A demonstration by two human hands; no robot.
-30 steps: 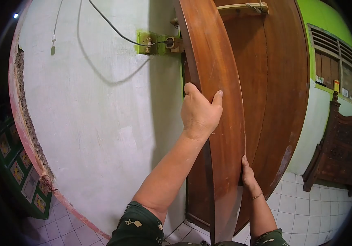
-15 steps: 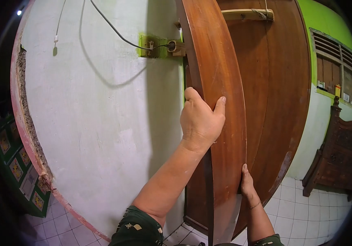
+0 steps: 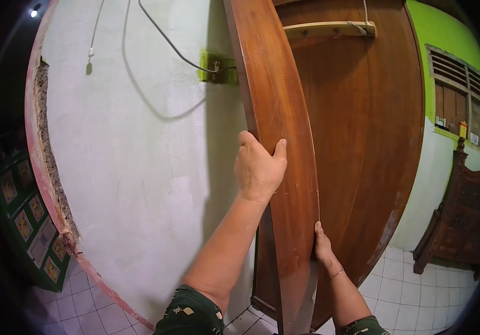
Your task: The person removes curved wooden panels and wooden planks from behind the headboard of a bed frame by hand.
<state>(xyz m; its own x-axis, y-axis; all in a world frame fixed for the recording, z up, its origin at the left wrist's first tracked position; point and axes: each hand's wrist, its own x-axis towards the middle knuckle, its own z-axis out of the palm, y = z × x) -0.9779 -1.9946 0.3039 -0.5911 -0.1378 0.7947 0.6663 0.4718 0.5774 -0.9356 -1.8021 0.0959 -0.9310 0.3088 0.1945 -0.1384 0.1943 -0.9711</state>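
A tall, varnished brown wooden board [image 3: 293, 184] stands upright in front of me, leaning slightly, its lower end running out of view. My left hand [image 3: 259, 167] grips its left edge, thumb on the front face and fingers wrapped around behind. Lower down, my right hand [image 3: 324, 245] holds the right edge; its thumb side shows, and the other fingers are hidden behind the board. Behind it stands a large brown wooden panel [image 3: 363, 139] with a pale wooden rail [image 3: 329, 29] across its upper part.
At left is a white wall [image 3: 150, 156] with a dark cable [image 3: 170, 44] running to a green-edged socket patch [image 3: 215, 67]. A green cabinet [image 3: 33, 223] stands far left. To the right are a carved wooden headboard-like piece [image 3: 452, 212], a louvred window [image 3: 463, 95] and white floor tiles [image 3: 402, 290].
The board and both hands have shifted left, while the wall has slid slightly right in view. The plug at the socket is now hidden behind the board. Both grips are unchanged.
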